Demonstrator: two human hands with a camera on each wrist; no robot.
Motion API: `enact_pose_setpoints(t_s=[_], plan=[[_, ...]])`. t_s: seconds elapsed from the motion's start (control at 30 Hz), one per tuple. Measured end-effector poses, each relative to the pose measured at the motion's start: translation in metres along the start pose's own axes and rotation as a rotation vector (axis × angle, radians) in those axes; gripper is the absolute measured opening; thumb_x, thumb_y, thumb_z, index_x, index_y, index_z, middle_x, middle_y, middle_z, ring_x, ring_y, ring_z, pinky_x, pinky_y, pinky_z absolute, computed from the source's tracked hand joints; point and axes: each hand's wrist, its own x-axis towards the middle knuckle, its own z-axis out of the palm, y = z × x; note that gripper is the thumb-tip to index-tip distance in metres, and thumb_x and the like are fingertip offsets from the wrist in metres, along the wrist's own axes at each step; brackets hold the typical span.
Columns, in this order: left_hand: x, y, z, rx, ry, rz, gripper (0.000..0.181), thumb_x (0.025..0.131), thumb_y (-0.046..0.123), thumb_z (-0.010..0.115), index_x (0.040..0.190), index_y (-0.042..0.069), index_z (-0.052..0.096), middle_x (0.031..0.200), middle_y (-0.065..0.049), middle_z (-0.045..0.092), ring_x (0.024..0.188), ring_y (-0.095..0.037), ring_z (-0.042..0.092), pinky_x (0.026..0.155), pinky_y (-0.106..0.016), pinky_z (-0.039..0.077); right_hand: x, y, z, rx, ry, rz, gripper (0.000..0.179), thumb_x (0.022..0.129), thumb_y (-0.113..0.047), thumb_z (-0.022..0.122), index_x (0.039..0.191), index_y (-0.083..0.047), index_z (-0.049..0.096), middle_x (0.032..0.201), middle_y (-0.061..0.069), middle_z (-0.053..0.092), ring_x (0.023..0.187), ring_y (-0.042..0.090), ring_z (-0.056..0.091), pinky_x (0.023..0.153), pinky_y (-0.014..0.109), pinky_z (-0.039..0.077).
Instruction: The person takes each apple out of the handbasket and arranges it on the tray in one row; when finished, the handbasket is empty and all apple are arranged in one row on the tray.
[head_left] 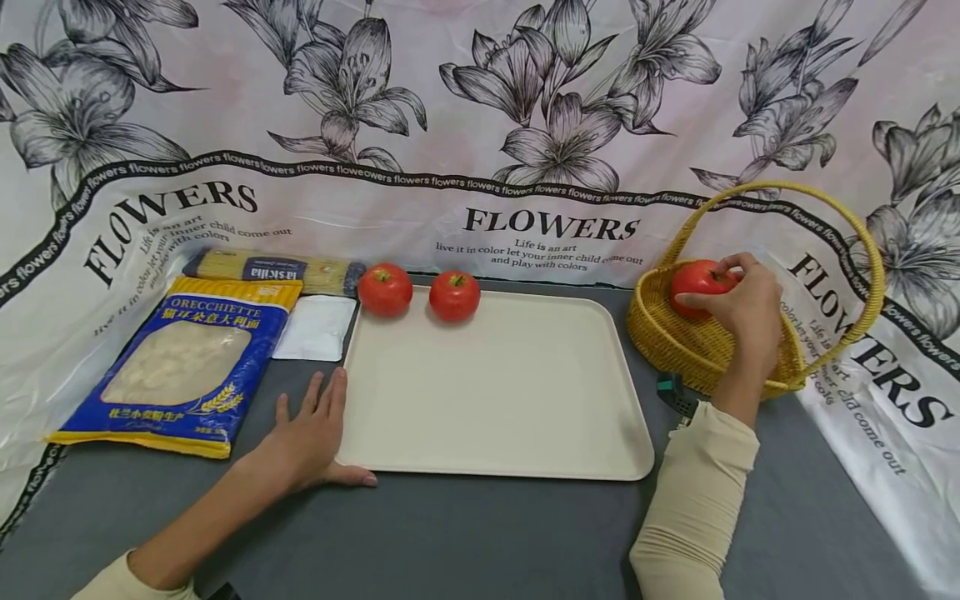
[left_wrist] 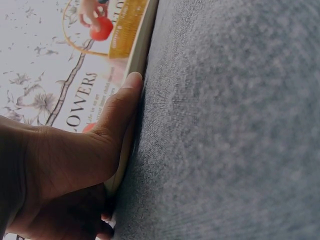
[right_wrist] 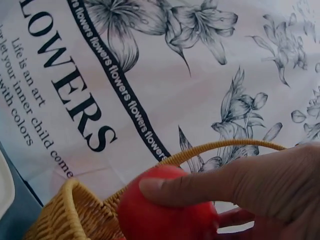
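My right hand [head_left: 750, 304] grips a red tomato [head_left: 699, 287] between thumb and fingers, at the mouth of a yellow wicker basket [head_left: 667, 337]. Close up in the right wrist view, the thumb lies across the tomato [right_wrist: 165, 215], and a sliver of red shows below it inside the basket. My left hand [head_left: 311, 433] rests at the left edge of a cream tray [head_left: 495, 400], fingers straight and spread, thumb along the near corner. Two more tomatoes sit at the tray's far left: one tomato [head_left: 385, 290] at the corner, another tomato [head_left: 454, 296] beside it.
Left of the tray lie a blue and yellow bag of orecchiette [head_left: 176, 358], a pack of long pasta [head_left: 277, 271] and a small white packet [head_left: 315, 327]. The basket's tall arched handle [head_left: 873, 267] rises on the right. A flower-printed cloth [head_left: 555, 225] stands behind the grey table [head_left: 465, 533].
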Motion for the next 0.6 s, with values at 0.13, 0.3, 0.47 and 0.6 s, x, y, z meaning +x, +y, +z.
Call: enact_pose_setpoints(t_s=[0.13, 0.3, 0.47, 0.6], plan=[[0.001, 0.001, 0.0, -0.011, -0.001, 0.001, 0.153, 0.068, 0.085, 0.075, 0.164, -0.009, 0.001, 0.171, -0.034, 0.013, 0.158, -0.058, 0.01, 0.114, -0.087, 0.013, 0.0, -0.01, 0.001, 0.041, -0.044, -0.03, 0.068, 0.088, -0.032, 0.085, 0.134, -0.001, 0.047, 0.154, 0.034, 0.043, 0.135, 0.049, 0.045, 0.112, 0.065, 0.047], [0.002, 0.002, 0.0, -0.019, -0.01, -0.007, 0.154, 0.068, 0.085, 0.075, 0.164, -0.009, -0.001, 0.172, -0.033, 0.012, 0.158, -0.057, 0.009, 0.115, -0.086, 0.012, 0.0, -0.025, 0.006, 0.075, -0.091, -0.093, 0.072, 0.088, -0.031, 0.086, 0.139, -0.002, 0.044, 0.155, 0.034, 0.041, 0.138, 0.052, 0.043, 0.111, 0.069, 0.046], [0.002, 0.001, -0.001, -0.019, -0.005, -0.004, 0.154, 0.068, 0.085, 0.074, 0.164, -0.009, 0.0, 0.171, -0.034, 0.012, 0.158, -0.057, 0.009, 0.115, -0.086, 0.012, -0.002, -0.038, 0.013, 0.062, -0.115, -0.164, 0.076, 0.089, -0.026, 0.085, 0.147, -0.006, 0.041, 0.153, 0.033, 0.042, 0.136, 0.052, 0.044, 0.11, 0.07, 0.046], [0.002, 0.0, -0.001, -0.033, -0.007, 0.001, 0.154, 0.068, 0.085, 0.075, 0.164, -0.009, -0.001, 0.171, -0.034, 0.011, 0.158, -0.058, 0.008, 0.114, -0.087, 0.011, -0.003, -0.048, 0.019, 0.041, -0.131, -0.2, 0.071, 0.089, -0.022, 0.084, 0.144, -0.005, 0.043, 0.154, 0.033, 0.042, 0.136, 0.053, 0.043, 0.112, 0.072, 0.044]])
